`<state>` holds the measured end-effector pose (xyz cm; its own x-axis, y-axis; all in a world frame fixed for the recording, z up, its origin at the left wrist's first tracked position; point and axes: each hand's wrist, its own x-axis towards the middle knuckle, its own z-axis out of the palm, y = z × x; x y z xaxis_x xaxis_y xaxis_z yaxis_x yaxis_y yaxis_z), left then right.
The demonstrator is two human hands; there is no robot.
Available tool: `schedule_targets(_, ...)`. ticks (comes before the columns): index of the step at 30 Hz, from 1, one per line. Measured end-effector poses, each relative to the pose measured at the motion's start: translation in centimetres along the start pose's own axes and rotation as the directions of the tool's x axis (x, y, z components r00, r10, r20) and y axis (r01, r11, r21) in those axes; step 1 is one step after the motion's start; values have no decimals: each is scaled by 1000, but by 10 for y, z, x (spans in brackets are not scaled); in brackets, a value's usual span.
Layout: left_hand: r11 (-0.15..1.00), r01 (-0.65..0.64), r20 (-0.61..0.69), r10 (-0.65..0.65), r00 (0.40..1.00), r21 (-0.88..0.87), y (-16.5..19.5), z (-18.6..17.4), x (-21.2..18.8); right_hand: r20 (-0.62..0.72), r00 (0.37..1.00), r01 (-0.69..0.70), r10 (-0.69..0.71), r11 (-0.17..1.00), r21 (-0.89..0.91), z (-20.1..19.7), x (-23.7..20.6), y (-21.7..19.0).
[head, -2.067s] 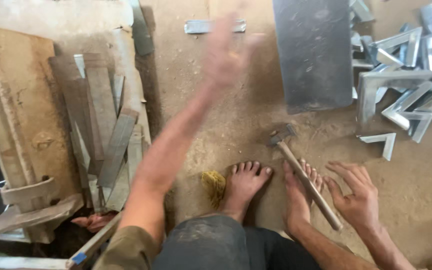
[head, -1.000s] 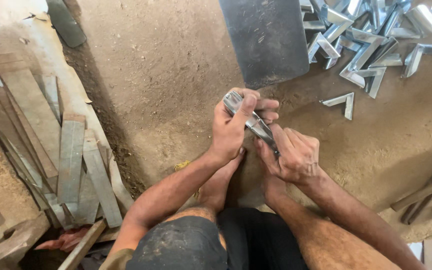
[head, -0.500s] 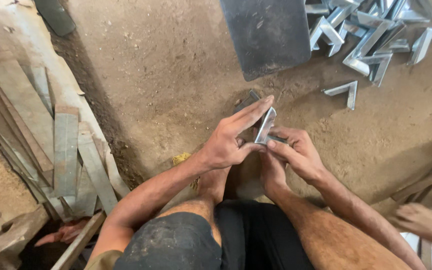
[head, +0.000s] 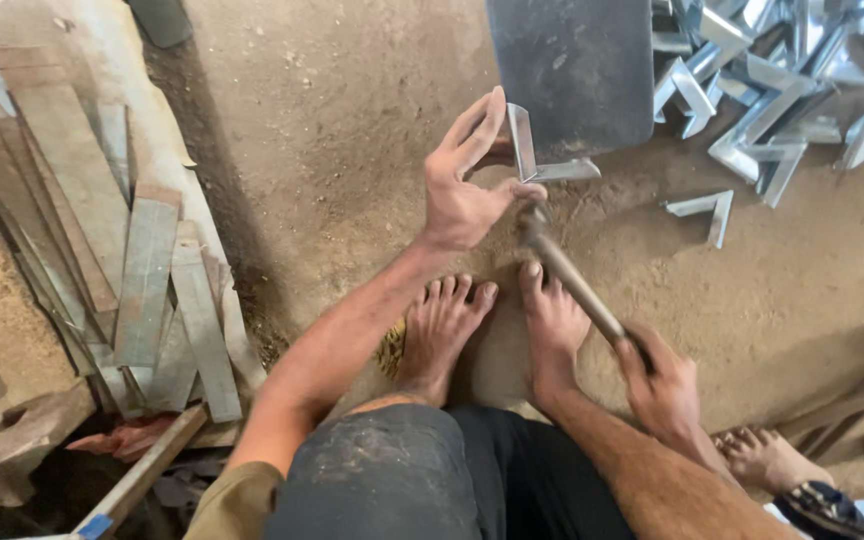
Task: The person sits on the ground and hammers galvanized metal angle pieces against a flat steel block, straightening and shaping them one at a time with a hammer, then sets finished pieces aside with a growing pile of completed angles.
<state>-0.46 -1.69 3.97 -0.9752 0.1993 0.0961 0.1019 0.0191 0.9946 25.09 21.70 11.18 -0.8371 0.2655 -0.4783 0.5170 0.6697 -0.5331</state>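
My left hand (head: 464, 180) holds a bent metal angle piece (head: 542, 160) upright by its corner, against the near edge of a dark steel plate (head: 572, 70) on the dirt floor. My right hand (head: 664, 385) grips the wooden handle of a hammer (head: 567, 275). The hammer's head sits just under the angle piece, close to my left thumb. My two bare feet (head: 497, 320) rest on the ground below the work.
A heap of bent metal angle pieces (head: 782, 90) lies at the upper right, with one loose piece (head: 702, 212) nearer. Flat metal strips (head: 132, 260) are stacked at the left. Another person's foot (head: 757, 455) shows at the lower right.
My right hand has let go of the metal piece and taken the hammer by its handle. My left hand has carried the piece up to the steel plate's edge.
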Motion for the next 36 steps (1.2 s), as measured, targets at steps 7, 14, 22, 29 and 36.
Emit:
schedule_targets(7,996,53,86,-47,995,-66,-25,-15,10,-187,914,358,-361,932,-50,-56,13,-37)
schedule_targets(14,979,-65,135,92,987,-192,-29,-12,13,-197,900,385,-389,921,-60,-42,59,-80)
schedule_targets(22,992,-109,127,116,985,-60,-27,-13,14,-173,886,423,-430,903,-78,-43,62,-86)
schedule_targets(29,994,-98,130,92,987,42,-29,-12,15,-147,867,464,-477,878,-117,-46,66,-81)
schedule_targets(36,996,-51,129,61,990,-78,-23,-13,15,-195,774,581,-602,798,-160,-50,63,-84)
